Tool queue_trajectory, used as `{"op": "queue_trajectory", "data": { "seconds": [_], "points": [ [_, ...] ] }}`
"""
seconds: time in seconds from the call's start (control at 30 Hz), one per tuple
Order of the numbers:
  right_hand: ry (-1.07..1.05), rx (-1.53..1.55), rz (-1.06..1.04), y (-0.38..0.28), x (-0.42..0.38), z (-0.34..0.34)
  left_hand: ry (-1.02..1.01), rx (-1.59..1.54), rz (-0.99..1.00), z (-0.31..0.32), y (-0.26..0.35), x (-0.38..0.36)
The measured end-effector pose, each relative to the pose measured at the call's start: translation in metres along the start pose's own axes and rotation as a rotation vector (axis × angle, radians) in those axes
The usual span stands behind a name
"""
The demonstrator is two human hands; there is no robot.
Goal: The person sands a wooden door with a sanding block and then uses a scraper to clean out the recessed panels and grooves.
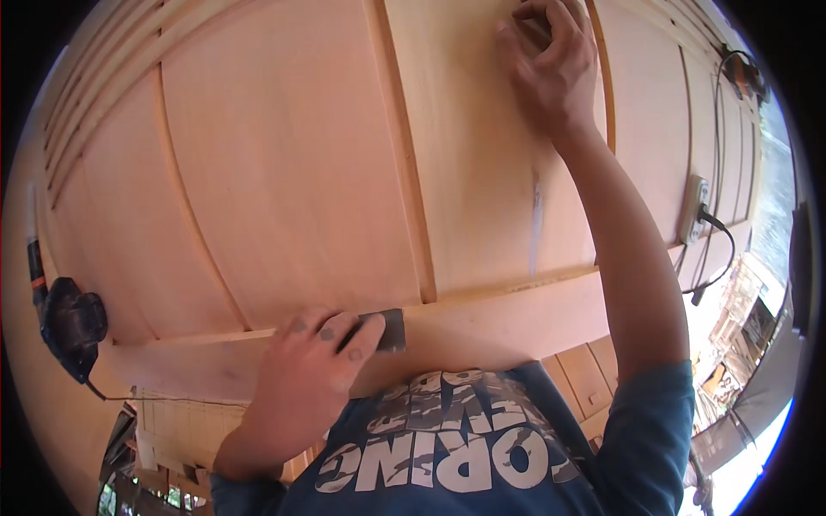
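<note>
My left hand (314,365) rests at the near edge rail of a large pale wooden panel (284,163), its fingers closed over a dark grey flat piece (394,330) that looks like sandpaper. The piece sticks out past the fingertips, over the rail. Farther up, my right hand (557,64) reaches across the panel with curled fingers. A dark brownish thing (535,33) shows between its thumb and fingers, mostly hidden, and I cannot tell its kind. Below that hand a pale greyish streak (537,225) marks the wood.
A black power tool (73,322) with a cord lies at the panel's left end. Another corded tool (745,79) is at the far right. A power strip (695,209) with a plugged-in black cable lies on the right side. Scrap wood (731,344) is piled beyond.
</note>
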State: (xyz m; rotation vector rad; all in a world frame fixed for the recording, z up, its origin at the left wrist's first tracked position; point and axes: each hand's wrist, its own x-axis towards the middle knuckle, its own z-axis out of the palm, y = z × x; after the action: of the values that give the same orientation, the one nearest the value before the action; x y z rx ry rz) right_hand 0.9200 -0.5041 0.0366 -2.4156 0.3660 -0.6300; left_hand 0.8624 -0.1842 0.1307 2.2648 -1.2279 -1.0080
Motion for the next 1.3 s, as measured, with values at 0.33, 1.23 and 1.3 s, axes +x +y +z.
{"op": "queue_trajectory", "data": {
  "seconds": [0.33, 1.23, 1.3],
  "points": [
    [-0.001, 0.051, 0.002, 0.012, 0.001, -0.005, 0.067, 0.114, -0.355, 0.025, 0.055, 0.025],
    [0.223, 0.136, 0.330, 0.168, 0.038, -0.106, 0.416, 0.252, -0.416, 0.095, 0.121, 0.072],
    [0.244, 0.179, 0.337, 0.169, 0.037, -0.104, 0.431, 0.277, -0.445, 0.096, 0.122, 0.068]
  ]
}}
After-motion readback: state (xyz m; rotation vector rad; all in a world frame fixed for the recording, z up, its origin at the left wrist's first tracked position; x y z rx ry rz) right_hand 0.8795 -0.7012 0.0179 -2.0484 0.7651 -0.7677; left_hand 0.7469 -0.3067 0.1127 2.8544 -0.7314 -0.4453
